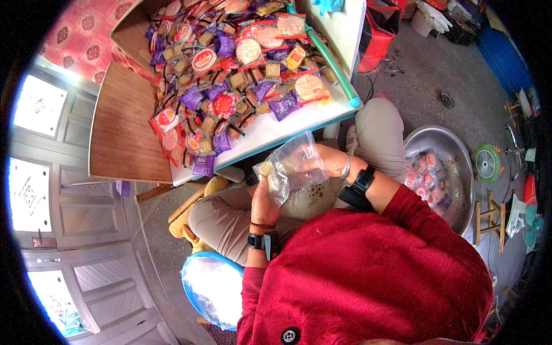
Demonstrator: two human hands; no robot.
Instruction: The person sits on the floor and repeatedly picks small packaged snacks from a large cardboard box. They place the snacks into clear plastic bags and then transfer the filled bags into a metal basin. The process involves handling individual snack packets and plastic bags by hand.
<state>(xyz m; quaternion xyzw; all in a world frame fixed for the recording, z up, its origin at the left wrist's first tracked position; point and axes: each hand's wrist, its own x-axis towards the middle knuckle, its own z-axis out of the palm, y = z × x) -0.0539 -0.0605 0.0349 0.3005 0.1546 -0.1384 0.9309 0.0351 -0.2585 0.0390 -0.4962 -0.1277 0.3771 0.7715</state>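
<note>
A clear plastic bag [308, 172] is held between my two hands over my lap. My left hand [264, 202] grips its lower left edge, where a small wrapped yellow snack [266, 168] shows by the thumb. My right hand [325, 160] is at the bag's other side, its fingers partly behind or within the clear film, near another yellowish piece; whether they grip that piece is unclear. Beyond my hands, a heap of individually wrapped snacks [224, 82] lies on a white tabletop [258, 136], with purple packets, red-edged round wafers and small yellow pieces among them.
A green tube [332, 64] lies along the table's right side. A wooden board [123, 125] stands at the left. A metal basin [463, 189] with wrapped snacks is at the right, near a green fan [487, 162]. A blue tub [189, 286] holding clear plastic bags sits at the lower left.
</note>
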